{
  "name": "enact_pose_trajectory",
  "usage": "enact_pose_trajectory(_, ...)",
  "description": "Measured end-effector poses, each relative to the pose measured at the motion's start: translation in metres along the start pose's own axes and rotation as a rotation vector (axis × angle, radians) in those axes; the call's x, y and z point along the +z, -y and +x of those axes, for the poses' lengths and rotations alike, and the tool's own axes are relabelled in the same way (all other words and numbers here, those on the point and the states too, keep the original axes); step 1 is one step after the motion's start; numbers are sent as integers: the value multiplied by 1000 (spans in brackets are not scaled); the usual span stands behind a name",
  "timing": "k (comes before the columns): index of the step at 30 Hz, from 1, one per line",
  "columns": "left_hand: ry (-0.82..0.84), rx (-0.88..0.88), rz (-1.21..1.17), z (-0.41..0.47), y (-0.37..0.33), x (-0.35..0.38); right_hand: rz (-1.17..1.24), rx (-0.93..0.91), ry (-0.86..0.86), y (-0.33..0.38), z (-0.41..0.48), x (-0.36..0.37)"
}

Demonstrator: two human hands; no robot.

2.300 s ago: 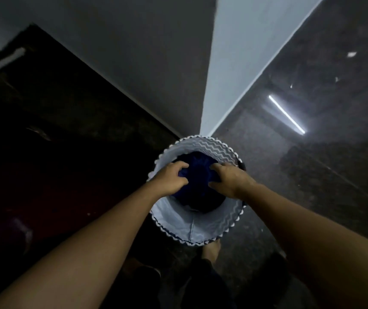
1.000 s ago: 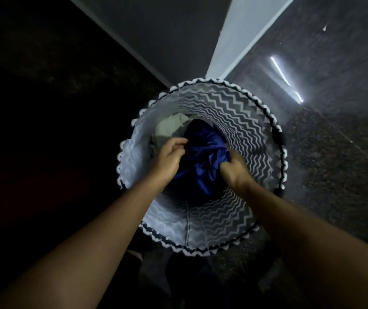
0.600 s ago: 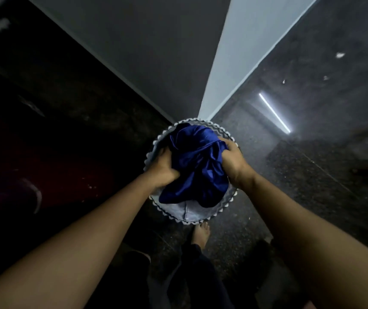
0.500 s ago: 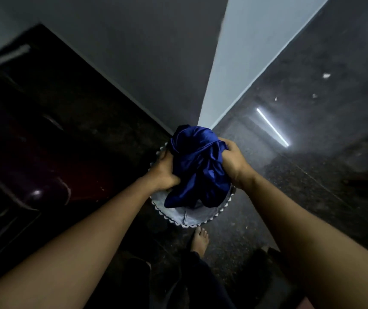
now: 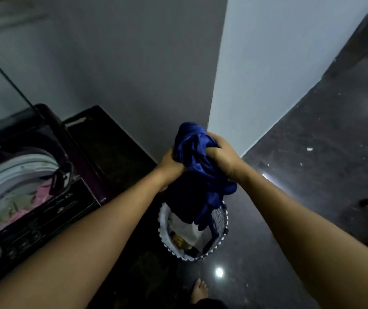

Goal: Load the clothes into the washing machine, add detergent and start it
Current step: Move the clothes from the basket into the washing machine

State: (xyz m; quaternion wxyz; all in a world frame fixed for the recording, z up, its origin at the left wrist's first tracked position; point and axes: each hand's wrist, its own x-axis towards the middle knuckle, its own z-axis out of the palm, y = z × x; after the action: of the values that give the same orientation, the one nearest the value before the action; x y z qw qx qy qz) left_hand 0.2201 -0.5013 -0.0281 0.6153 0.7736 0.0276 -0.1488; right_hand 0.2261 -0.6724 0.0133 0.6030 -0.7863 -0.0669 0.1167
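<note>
Two bare forearms are reaching forward above a bare foot on the dark floor. Just beyond, the laundry basket is sitting on that floor, holding a white piece and other clothes. Above it, the left hand and right hand are both clenching a bunched blue garment, its tail hanging over the basket's mouth. Farther left, the washing machine is standing open, with pink and pale clothes lying in its drum. Loading is looking partly done: this garment and the basket's remainder are waiting to go in, with detergent and starting to follow.
</note>
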Motion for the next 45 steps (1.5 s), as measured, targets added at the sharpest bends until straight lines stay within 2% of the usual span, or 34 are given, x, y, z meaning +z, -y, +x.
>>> enact_pose_trajectory(4, -62, 54, -186, -3, -45, -25, -147, -270, -77, 37, -4, -13)
enact_pose_trajectory(6, -85, 92, -245, -5, -65, -40, -75, -334, -108, 46, -6, -18)
enact_pose_trajectory(9, -189, 168, -399, -12, -104, -65, -215, -400, -141, 31, -7, -23)
enact_pose_trajectory(11, -232, 206, -476, -18, -133, -82, -329, -320, -110, 13, -9, -21)
enact_pose_trajectory(14, -205, 299, -573, -30, -169, -108, -503, -188, -63, 0, -4, 1)
enact_pose_trajectory(18, -156, 373, -730, -54, -198, -137, -272, -84, -96, 25, 24, 41)
enact_pose_trajectory(21, -162, 409, -776, -71, -205, -162, -150, -36, -80, 69, 41, 71)
enact_pose_trajectory(25, -288, 439, -803, -93, -186, -228, 158, 25, -98, 114, 60, 110)
enact_pose_trajectory(29, -420, 363, -846, -121, -144, -312, 295, -61, -55, 152, 71, 155)
enact_pose_trajectory(34, -541, 250, -807, -162, -88, -386, 312, -46, 40, 198, 92, 238)
enact_pose_trajectory(38, -667, 51, -733, -193, -35, -442, 244, 12, 115, 212, 106, 318)
enact_pose_trajectory(45, -778, -223, -701, -204, 76, -506, 183, 138, 202, 174, 125, 433)
